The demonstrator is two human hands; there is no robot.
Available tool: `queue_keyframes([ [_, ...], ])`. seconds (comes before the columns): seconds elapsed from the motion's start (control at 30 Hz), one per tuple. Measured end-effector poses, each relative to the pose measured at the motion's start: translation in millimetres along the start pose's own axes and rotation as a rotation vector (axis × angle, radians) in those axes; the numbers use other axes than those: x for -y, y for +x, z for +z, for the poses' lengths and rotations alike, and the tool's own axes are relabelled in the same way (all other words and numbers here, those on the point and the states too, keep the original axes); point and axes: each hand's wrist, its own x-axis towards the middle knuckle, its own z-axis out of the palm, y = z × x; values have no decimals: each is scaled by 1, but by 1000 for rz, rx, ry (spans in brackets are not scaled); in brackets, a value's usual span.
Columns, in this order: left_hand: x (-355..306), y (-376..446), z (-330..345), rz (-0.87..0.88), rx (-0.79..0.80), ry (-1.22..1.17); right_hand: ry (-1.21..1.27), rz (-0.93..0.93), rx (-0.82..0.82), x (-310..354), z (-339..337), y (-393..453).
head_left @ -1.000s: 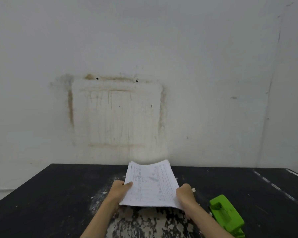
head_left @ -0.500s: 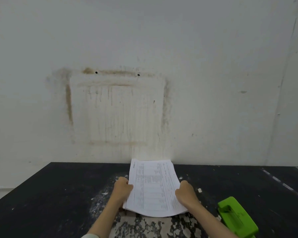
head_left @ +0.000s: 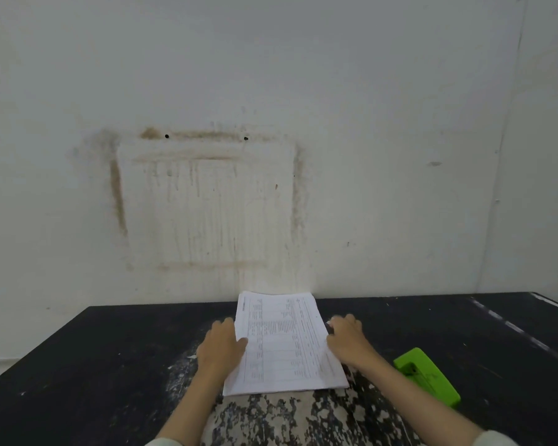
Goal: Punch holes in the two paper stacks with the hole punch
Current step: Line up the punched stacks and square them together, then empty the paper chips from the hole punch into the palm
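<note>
Stained white wall [head_left: 207, 204] backs a worn black tabletop [head_left: 94, 349]. Left hand [head_left: 221, 347] and right hand [head_left: 348, 341] grip opposite long edges of a printed white paper stack [head_left: 282, 346], probably squaring it; the lime-green plastic hole punch [head_left: 427, 376] waits untouched at four o'clock.

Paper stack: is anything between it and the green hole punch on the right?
Only the right hand and its forearm, gripping the paper stack at its right edge. Past them, bare black table runs to the hole punch.
</note>
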Motion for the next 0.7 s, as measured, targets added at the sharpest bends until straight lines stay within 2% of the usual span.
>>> queue_keyframes([
  [0.17, -7, -14, -4, 112, 64, -63, -17, -104, -25, -22, -49, -22],
  [0.3, -26, -36, -4, 191, 111, -125, -44, -116, -28, -49, -77, -42],
  [0.53, -70, -85, 14, 372, 179, -103, -107, 18, -74, -96, -91, -78],
  [0.7, -102, -112, 37, 533, 188, -22, -56, 117, -73, -111, -80, -93],
])
